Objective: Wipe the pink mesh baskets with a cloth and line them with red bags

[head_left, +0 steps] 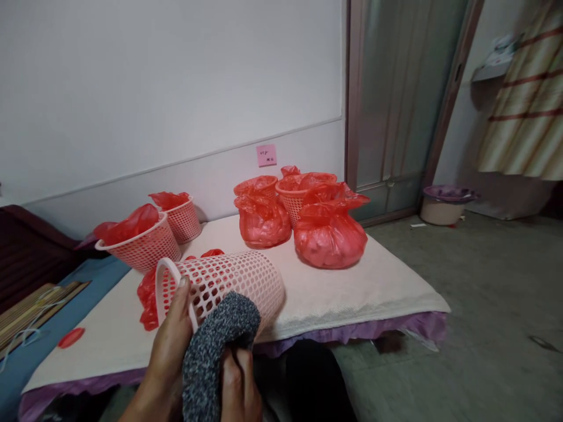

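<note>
A pink perforated basket lies on its side over the front of the white-covered table. My left hand grips its rim, thumb on the outside. My right hand is closed on a dark grey speckled cloth, which is pressed against the lower side of the basket. Behind the basket's open end, a crumpled red plastic bag shows in part. Two tied or gathered red bags with contents, one at the centre and a larger one to its right, rest farther back.
Two pink baskets with red liners stand at the back left. More lined baskets stand behind the full bags. A red flat piece lies front left. A beige tub is on the floor, right.
</note>
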The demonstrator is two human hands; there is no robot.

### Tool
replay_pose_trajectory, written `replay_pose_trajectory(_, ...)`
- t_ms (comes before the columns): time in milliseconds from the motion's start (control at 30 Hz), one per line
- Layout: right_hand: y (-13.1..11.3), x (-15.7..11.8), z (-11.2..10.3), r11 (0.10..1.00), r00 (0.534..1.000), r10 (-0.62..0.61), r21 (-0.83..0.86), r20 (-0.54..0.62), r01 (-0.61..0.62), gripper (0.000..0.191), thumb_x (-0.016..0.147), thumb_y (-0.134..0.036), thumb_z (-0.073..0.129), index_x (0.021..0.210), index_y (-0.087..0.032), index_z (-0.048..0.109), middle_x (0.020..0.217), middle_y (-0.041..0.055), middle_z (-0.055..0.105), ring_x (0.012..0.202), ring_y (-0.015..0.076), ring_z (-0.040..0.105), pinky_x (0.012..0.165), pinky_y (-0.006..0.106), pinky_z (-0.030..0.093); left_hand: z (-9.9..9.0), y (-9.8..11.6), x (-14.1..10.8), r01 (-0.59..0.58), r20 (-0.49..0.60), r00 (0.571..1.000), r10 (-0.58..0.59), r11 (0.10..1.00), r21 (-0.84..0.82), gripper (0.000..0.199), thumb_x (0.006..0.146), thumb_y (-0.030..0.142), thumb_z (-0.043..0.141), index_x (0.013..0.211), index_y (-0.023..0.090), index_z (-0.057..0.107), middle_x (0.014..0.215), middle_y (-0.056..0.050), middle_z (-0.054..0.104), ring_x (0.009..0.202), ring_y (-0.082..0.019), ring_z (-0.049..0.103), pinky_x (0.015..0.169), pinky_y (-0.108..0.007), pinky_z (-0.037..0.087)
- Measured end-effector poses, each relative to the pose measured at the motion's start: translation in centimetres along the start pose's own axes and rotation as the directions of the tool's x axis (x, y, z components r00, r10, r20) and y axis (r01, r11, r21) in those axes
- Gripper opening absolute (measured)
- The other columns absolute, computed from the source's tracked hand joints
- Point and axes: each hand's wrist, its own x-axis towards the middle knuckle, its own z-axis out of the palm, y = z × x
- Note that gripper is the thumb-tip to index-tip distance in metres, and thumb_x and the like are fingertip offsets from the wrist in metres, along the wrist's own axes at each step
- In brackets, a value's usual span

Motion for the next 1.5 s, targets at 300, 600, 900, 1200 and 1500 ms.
replay_pose_trajectory(300,0.8,6.6,-3.0,0.978,0.975,0.156,0.165,-0.156,-0.13,0.051,0.071,-0.012,0.055,0.121,-0.019,0.056,0.106,0.0111,0.07,0.096,0.0257,0.069,0.082,0.036,0.057,-6.2,-6.1,-0.1,-0.166,0.307,0.947,0.094,0.961,0.22,0.05,0.053,0.056,0.082,0.091,0.024,0.074,0.103,-0.011,0.074,0.118,-0.037,0.057,0.101,-0.046,0.047)
replay_pose_trajectory(600,1.6,9.5,-4.9,0.789,0.907,0.407,0.457,0.111,-0.41,0.047,0.071,-0.019,0.06,0.118,-0.018,0.058,0.095,0.0035,0.071,0.081,0.0177,0.067,0.076,0.027,0.054,-14.6,-8.2,2.6,-0.915,0.907,0.375,0.191,-0.078,0.395,0.062,0.079,0.011,0.058,0.135,0.036,0.05,0.123,-0.005,0.068,0.108,-0.023,0.067,0.092,-0.029,0.053)
replay_pose_trajectory(900,10.9,10.9,-0.5,0.973,0.979,0.204,0.109,0.008,-0.204,0.045,0.074,-0.014,0.05,0.118,-0.017,0.058,0.108,0.0112,0.06,0.106,0.026,0.058,0.092,0.041,0.047,-9.8,-3.6,2.0,-0.65,0.563,0.754,0.338,0.263,0.713,0.031,0.086,0.041,0.056,0.106,0.022,0.07,0.102,-0.006,0.076,0.096,-0.025,0.071,0.084,-0.028,0.057)
replay_pose_trajectory(1200,16.0,14.1,2.0,0.974,0.96,0.227,-0.035,0.164,-0.225,0.053,0.076,-0.014,0.049,0.129,-0.02,0.052,0.12,0.0108,0.055,0.113,0.0259,0.056,0.095,0.041,0.047,-5.4,0.0,6.3,-0.292,0.253,0.954,0.159,0.667,0.685,0.047,0.078,0.057,0.063,0.107,0.02,0.061,0.09,-0.003,0.072,0.082,-0.022,0.069,0.073,-0.027,0.057)
replay_pose_trajectory(1500,16.5,18.4,4.5,0.988,0.952,0.156,-0.043,0.263,-0.15,0.059,0.072,-0.007,0.049,0.129,-0.017,0.053,0.116,0.0117,0.057,0.109,0.025,0.058,0.094,0.039,0.049,-5.2,2.6,12.0,-0.113,0.084,0.994,0.076,0.719,0.686,0.067,0.06,0.073,0.067,0.106,0.024,0.066,0.109,-0.006,0.073,0.104,-0.031,0.066,0.08,-0.034,0.061)
